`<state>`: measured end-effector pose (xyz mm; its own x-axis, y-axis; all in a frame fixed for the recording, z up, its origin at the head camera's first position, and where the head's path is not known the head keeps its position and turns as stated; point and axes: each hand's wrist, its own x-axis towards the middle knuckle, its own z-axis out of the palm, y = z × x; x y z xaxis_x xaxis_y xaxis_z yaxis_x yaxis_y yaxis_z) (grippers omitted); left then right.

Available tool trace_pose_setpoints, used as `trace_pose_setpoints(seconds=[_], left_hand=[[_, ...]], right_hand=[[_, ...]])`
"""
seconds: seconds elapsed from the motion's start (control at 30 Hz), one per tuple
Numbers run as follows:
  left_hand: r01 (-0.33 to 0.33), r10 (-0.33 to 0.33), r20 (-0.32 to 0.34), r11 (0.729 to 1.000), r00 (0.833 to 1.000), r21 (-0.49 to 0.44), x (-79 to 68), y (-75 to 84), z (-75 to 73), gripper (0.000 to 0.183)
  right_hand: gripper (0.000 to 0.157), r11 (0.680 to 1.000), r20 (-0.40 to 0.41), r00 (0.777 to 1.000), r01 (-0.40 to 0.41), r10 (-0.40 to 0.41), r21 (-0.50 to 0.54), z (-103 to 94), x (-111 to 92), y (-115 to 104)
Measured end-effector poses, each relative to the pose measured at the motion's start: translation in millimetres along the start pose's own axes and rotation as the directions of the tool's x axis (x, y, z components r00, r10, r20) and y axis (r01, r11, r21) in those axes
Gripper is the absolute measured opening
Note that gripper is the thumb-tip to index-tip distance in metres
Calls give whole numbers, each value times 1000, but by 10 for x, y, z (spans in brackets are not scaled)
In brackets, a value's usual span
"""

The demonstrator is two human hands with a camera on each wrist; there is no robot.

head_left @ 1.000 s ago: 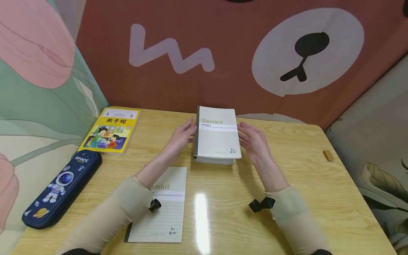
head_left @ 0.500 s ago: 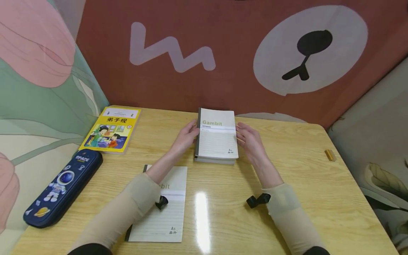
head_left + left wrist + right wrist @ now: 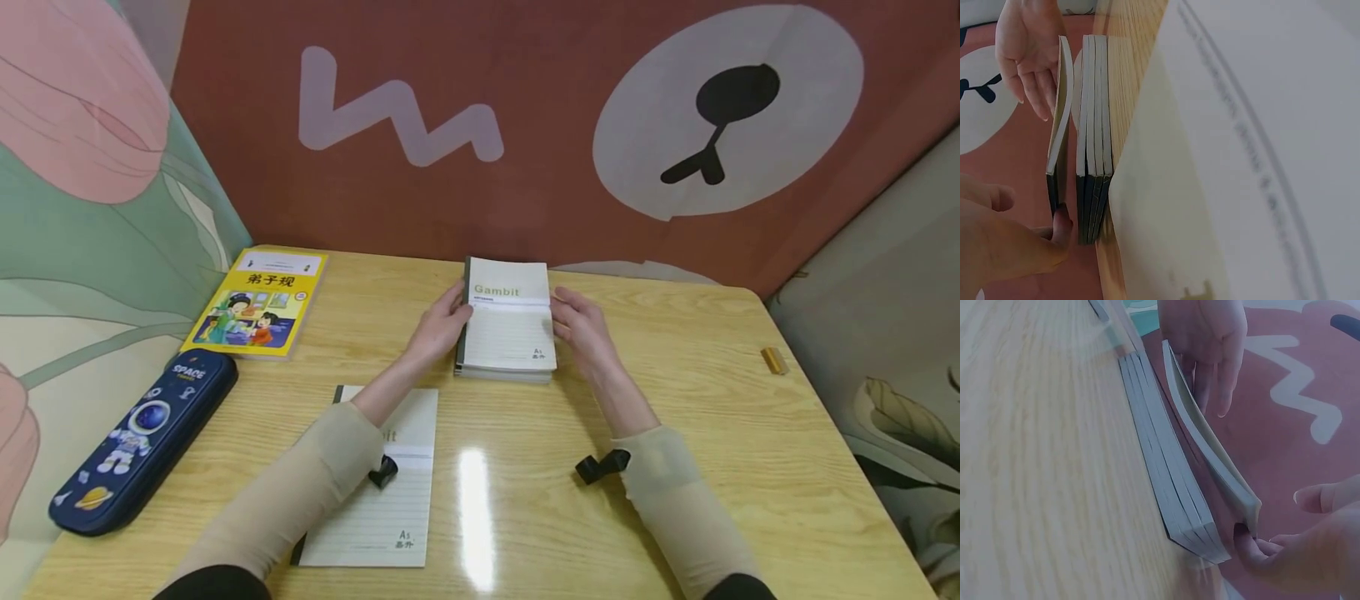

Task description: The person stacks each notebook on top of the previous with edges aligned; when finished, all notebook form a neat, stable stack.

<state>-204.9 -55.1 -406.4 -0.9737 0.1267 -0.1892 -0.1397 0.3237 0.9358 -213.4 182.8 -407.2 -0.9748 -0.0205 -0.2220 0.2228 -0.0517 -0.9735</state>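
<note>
In the head view a grey-spined Gambit notebook (image 3: 510, 329) lies over a stack of notebooks (image 3: 504, 377) near the table's back edge. Both wrist views show a gap between this bowed notebook (image 3: 1064, 106) and the stack (image 3: 1094, 112). My left hand (image 3: 437, 329) supports its spine side, with fingers under the edge and the thumb above, apart from the cover. On the opposite edge, my right hand (image 3: 588, 335) carries it likewise on its fingers, its thumb clear of the cover. A second Gambit notebook (image 3: 390, 517) lies flat under my left forearm, partly hidden.
On the left of the wooden table (image 3: 517, 467) lie a yellow picture book (image 3: 258, 304) and a dark blue space pencil case (image 3: 146, 442). A small yellow-brown object (image 3: 774, 361) sits near the right edge. A wall with a bear print (image 3: 525, 200) stands behind the table.
The notebook between my hands has come down and shifted slightly left, more in line with the stack below. Both hands have moved a little with it.
</note>
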Motion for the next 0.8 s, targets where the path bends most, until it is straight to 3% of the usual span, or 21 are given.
trace_pose_setpoints(seconds=[0.8], left_hand=[[4, -4, 8, 998, 1000, 58, 53, -67, 37, 64]], right_hand=[[62, 994, 6, 1000, 2, -1, -106, 3, 38, 95]])
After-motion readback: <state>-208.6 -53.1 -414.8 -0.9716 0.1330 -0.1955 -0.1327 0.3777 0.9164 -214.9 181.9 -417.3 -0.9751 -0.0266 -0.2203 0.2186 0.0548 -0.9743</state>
